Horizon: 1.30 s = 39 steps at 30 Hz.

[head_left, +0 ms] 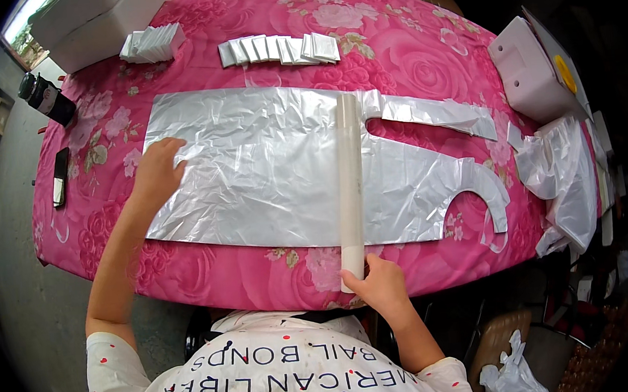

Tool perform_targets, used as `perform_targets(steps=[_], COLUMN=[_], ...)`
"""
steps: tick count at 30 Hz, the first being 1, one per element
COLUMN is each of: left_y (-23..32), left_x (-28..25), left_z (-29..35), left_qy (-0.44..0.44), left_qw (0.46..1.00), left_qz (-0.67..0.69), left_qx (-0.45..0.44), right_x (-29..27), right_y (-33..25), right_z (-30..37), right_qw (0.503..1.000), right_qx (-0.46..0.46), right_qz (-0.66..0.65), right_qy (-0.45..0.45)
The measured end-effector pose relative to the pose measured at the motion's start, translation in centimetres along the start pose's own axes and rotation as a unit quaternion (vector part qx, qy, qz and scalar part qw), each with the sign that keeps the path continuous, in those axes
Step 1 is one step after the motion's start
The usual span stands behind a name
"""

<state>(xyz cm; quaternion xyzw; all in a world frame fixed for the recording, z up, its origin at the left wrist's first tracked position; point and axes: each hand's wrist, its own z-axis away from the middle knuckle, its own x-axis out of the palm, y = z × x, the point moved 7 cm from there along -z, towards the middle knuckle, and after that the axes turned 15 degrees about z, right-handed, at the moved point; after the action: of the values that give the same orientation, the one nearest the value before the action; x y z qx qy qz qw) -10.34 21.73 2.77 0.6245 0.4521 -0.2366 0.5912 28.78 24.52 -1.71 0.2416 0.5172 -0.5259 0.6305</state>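
A silvery plastic apron [274,169] is spread flat and creased across the table, its neck loop and cut-out end to the right. Across it, near the cut-outs, lies a pale tube [349,170]. My right hand [378,283] grips the tube's near end, thumb on top, just past the apron's near edge. At the apron's left end, my left hand [158,169] hovers over or rests on the film, fingers bent and apart with nothing visible between them; whether it touches the film I cannot tell.
A row of folded silvery packets [279,50] lies at the back, with a stack of packets [153,44] beside a white foam box [97,24]. A black cup [48,99] and a phone [60,177] are at left. A white box [532,69] and clear plastic bags [561,172] are right.
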Motion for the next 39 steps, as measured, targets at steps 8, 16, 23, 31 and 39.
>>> perform_targets(steps=[8, 16, 23, 31, 39], left_y=[17.3, 16.5, 17.0, 17.2, 16.9], left_x=[17.0, 19.9, 20.1, 19.8, 19.9], left_z=[0.4, 0.4, 0.4, 0.3, 0.5], left_qy=[-0.119, -0.116, -0.104, -0.116, -0.106], left_qw=[0.968, 0.975, 0.976, 0.976, 0.978], left_qz=[0.123, 0.068, 0.029, 0.065, 0.043], left_qx=[0.185, 0.178, 0.188, 0.172, 0.176], right_x=[-0.1, -0.9, -5.7, -5.4, -16.3], right_y=[0.5, -0.3, -0.9, 3.0, -8.7], right_z=[0.1, -3.7, -19.5, -29.0, -23.2], right_qw=[0.999, 0.990, 0.994, 0.514, 0.712], right_qx=[-0.003, -0.064, -0.045, 0.051, -0.211], right_qz=[-0.001, -0.032, -0.101, -0.854, -0.646], right_qy=[-0.041, -0.118, 0.023, 0.058, 0.176])
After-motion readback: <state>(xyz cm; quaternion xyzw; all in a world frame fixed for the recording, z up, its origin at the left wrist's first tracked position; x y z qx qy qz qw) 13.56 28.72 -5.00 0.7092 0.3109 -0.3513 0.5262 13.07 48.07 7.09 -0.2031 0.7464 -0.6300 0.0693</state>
